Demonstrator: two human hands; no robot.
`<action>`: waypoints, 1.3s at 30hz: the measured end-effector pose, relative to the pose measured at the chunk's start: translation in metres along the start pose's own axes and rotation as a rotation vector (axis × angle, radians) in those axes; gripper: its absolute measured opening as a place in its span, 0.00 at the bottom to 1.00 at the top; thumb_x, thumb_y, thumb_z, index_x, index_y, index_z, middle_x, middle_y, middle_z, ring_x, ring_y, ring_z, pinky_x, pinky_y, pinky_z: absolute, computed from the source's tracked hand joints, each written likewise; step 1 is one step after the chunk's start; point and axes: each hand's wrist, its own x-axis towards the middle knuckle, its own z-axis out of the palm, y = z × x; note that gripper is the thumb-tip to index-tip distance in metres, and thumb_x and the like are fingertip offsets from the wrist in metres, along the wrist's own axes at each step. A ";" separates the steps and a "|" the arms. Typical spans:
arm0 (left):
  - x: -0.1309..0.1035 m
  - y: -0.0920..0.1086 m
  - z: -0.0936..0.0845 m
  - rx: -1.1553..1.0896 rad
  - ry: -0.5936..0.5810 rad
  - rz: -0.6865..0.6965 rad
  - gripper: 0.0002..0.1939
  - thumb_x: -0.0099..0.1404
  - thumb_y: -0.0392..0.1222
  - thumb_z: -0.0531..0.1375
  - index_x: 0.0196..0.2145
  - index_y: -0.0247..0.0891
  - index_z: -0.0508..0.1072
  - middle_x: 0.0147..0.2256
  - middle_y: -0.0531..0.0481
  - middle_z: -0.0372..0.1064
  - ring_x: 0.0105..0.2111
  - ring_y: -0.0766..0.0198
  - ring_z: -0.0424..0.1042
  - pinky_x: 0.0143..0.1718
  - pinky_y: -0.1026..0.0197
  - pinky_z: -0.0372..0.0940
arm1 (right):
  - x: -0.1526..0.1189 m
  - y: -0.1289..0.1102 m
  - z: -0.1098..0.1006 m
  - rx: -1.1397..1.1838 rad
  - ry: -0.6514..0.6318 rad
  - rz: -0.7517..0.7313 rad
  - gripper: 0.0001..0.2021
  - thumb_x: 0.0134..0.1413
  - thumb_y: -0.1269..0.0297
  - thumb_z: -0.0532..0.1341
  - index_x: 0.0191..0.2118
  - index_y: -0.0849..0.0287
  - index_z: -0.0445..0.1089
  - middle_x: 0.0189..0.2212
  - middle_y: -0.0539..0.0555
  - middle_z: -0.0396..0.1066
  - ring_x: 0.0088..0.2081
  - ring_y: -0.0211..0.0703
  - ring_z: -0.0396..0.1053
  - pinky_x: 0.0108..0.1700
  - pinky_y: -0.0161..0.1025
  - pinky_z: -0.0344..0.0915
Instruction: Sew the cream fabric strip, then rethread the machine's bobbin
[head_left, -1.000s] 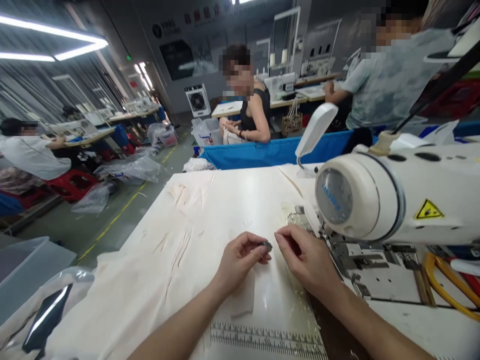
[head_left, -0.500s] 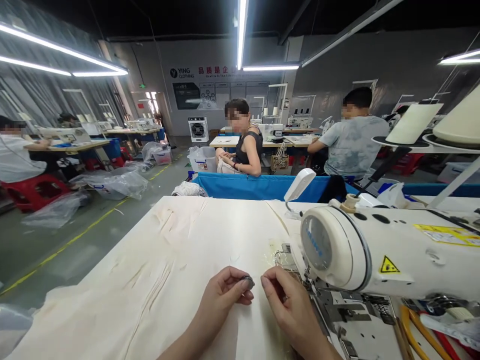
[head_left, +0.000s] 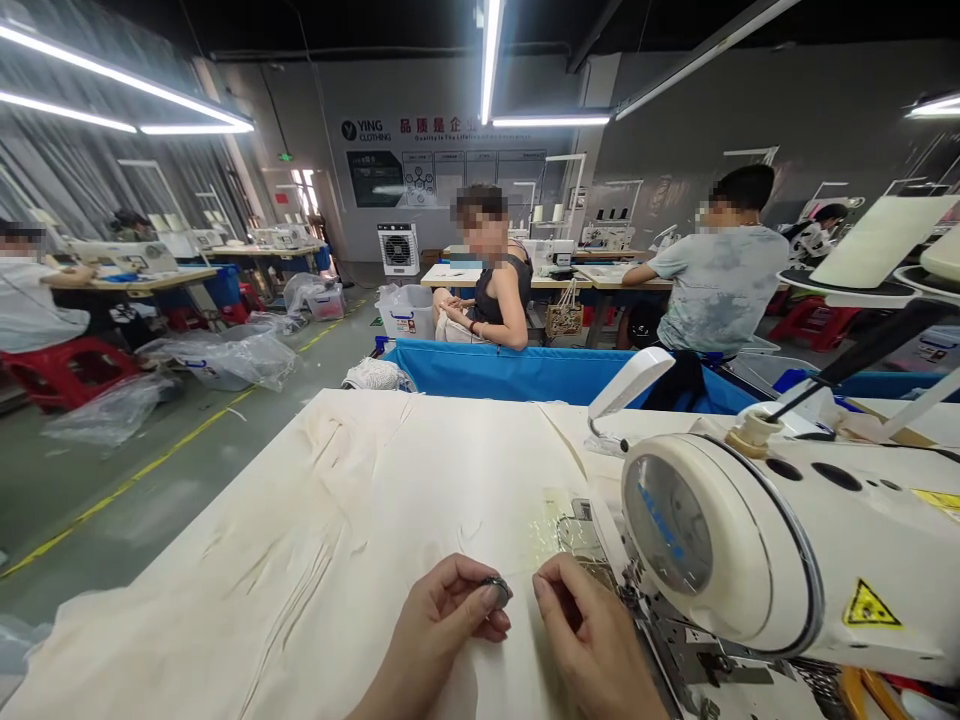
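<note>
In the head view, my left hand [head_left: 454, 620] is closed in a pinch on a small, round, dark metal piece, bobbin-like [head_left: 497, 590], between thumb and fingers. Just to its right, my right hand [head_left: 589, 625] has thumb and forefinger pressed together. Whether a thread or anything else lies in that pinch is too fine to see. Both hands hover over the front of the white table [head_left: 457, 470], a short gap between them. Right of them stands a white sewing machine [head_left: 720, 540]. Cream fabric pieces [head_left: 202, 570] lie on the left of the table.
A lamp-like white arm [head_left: 634, 385] rises beside the machine head. Thread cones [head_left: 877, 240] stand at the right. Beyond the table hangs a blue cloth bin [head_left: 480, 370]. Co-workers sit farther off, one in a dark top [head_left: 506, 300]. Orange-handled scissors [head_left: 862, 692] lie at lower right.
The view has shifted, so the machine looks larger and farther right. My hands sit slightly lower in view, and the gap between them is a little wider. The left-hand pinch is unchanged.
</note>
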 end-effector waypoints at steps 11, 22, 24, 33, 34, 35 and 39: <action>0.001 -0.002 0.000 -0.012 0.019 -0.002 0.22 0.54 0.57 0.71 0.34 0.36 0.75 0.30 0.48 0.74 0.31 0.63 0.73 0.37 0.62 0.67 | -0.001 -0.022 -0.013 0.996 -0.241 0.327 0.18 0.59 0.48 0.63 0.30 0.58 0.64 0.39 0.55 0.74 0.21 0.32 0.61 0.26 0.35 0.59; -0.003 -0.001 0.004 -0.016 0.090 0.052 0.21 0.53 0.57 0.72 0.33 0.37 0.74 0.32 0.48 0.75 0.34 0.63 0.71 0.39 0.63 0.65 | -0.010 -0.016 -0.001 0.899 -0.422 0.282 0.17 0.60 0.47 0.63 0.37 0.58 0.74 0.37 0.54 0.71 0.24 0.32 0.66 0.28 0.34 0.63; -0.004 -0.001 0.005 0.017 0.099 0.075 0.21 0.53 0.57 0.71 0.33 0.37 0.75 0.33 0.48 0.75 0.34 0.63 0.71 0.40 0.63 0.65 | -0.011 -0.015 0.000 0.861 -0.445 0.282 0.18 0.61 0.46 0.62 0.37 0.58 0.72 0.36 0.54 0.70 0.25 0.33 0.66 0.28 0.33 0.63; -0.005 0.000 0.007 -0.011 0.079 0.093 0.20 0.54 0.56 0.72 0.33 0.36 0.75 0.29 0.50 0.74 0.31 0.65 0.72 0.37 0.63 0.67 | -0.010 -0.022 -0.001 0.584 -0.250 0.182 0.22 0.64 0.43 0.57 0.33 0.58 0.69 0.31 0.51 0.67 0.28 0.36 0.64 0.32 0.35 0.60; -0.005 0.000 0.007 -0.016 0.080 0.088 0.20 0.54 0.55 0.72 0.33 0.36 0.75 0.29 0.50 0.74 0.31 0.65 0.73 0.37 0.63 0.67 | -0.010 -0.022 -0.001 0.543 -0.227 0.164 0.22 0.64 0.43 0.56 0.32 0.58 0.69 0.30 0.51 0.67 0.28 0.37 0.64 0.33 0.35 0.60; -0.005 0.000 0.007 -0.019 0.083 0.081 0.21 0.54 0.55 0.72 0.33 0.35 0.75 0.30 0.49 0.74 0.31 0.65 0.73 0.37 0.63 0.68 | -0.010 -0.021 0.000 0.509 -0.206 0.150 0.22 0.65 0.44 0.55 0.32 0.58 0.68 0.30 0.51 0.66 0.29 0.38 0.64 0.33 0.36 0.60; -0.005 0.005 0.007 -0.030 0.094 0.055 0.22 0.53 0.56 0.72 0.33 0.35 0.75 0.31 0.47 0.75 0.31 0.63 0.74 0.37 0.62 0.69 | -0.010 -0.015 0.002 0.433 -0.123 0.139 0.21 0.66 0.44 0.54 0.31 0.57 0.67 0.28 0.50 0.65 0.30 0.40 0.64 0.33 0.36 0.59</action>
